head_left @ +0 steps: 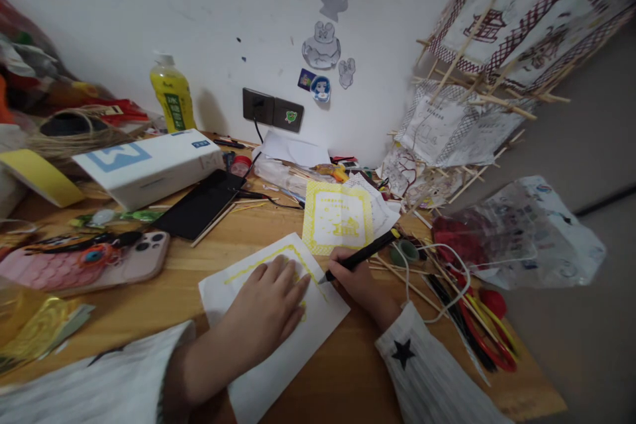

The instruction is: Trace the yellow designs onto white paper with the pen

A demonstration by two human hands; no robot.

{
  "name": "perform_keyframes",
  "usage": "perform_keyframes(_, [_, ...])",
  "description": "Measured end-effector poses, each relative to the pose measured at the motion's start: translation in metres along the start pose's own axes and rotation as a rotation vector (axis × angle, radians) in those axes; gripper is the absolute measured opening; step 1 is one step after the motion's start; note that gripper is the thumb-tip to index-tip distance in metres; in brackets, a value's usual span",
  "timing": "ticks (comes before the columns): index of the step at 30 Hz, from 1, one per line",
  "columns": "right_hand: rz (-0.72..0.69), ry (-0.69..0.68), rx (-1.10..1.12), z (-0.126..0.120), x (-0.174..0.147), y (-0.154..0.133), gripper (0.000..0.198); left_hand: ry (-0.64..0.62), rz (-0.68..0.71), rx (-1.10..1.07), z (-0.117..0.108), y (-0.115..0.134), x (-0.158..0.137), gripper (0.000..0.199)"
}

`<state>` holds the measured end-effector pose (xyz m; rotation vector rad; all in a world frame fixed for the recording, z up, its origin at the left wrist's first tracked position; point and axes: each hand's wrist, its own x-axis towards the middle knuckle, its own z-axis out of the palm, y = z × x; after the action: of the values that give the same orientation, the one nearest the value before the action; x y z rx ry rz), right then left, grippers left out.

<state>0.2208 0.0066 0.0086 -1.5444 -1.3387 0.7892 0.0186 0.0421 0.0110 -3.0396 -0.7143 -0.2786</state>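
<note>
White paper (293, 359) lies under our flat, outstretched left hand (271, 298); our right hand (356, 283) grips a black pen (366, 252).

Two bare hands reach in from the near edge. The left forearm, in a pale ribbed sleeve (109, 371), comes from the near left and slants toward the far right; its wrist (206, 368) is uncovered. The left hand (268, 305) lies palm down, back upward, fingers (282, 270) loosely spread and slightly bent, pointing far and a little right. The right forearm comes from the near right, slanting far and left, in a matching sleeve (437, 371). The right hand (356, 281) is curled in a writing grip, just right of the left, the two apart.
</note>
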Motion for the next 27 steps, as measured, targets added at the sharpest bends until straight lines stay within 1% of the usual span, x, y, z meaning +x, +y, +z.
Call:
perform_keyframes(11, [-0.006,-0.03,0.069,-0.002,0.0008,-0.0015,0.018,-0.028,-0.007,0.015,-0.0034,0.0007,0.001,0.038])
perform_keyframes(15, [0.034,0.01,0.129,-0.0037,0.0014,0.0001,0.017,-0.025,-0.004,0.029,-0.0026,0.0006,0.0006,0.038])
perform_keyframes(18, [0.047,0.064,0.196,-0.0052,0.0021,0.0015,0.019,0.016,0.003,0.081,-0.0001,-0.0013,0.0,0.037])
perform_keyframes(21, [0.032,0.071,0.183,-0.0053,0.0027,0.0,0.021,0.081,0.044,0.139,0.0029,-0.0045,0.0,0.034])
perform_keyframes(24, [0.01,0.043,0.116,-0.0042,0.0031,-0.0019,0.022,0.068,0.132,0.088,0.0042,-0.0054,0.0004,0.032])
perform_keyframes(27, [0.015,0.026,0.091,-0.0028,0.0035,-0.0007,0.02,0.048,0.14,-0.028,0.0032,-0.0022,0.0005,0.025])
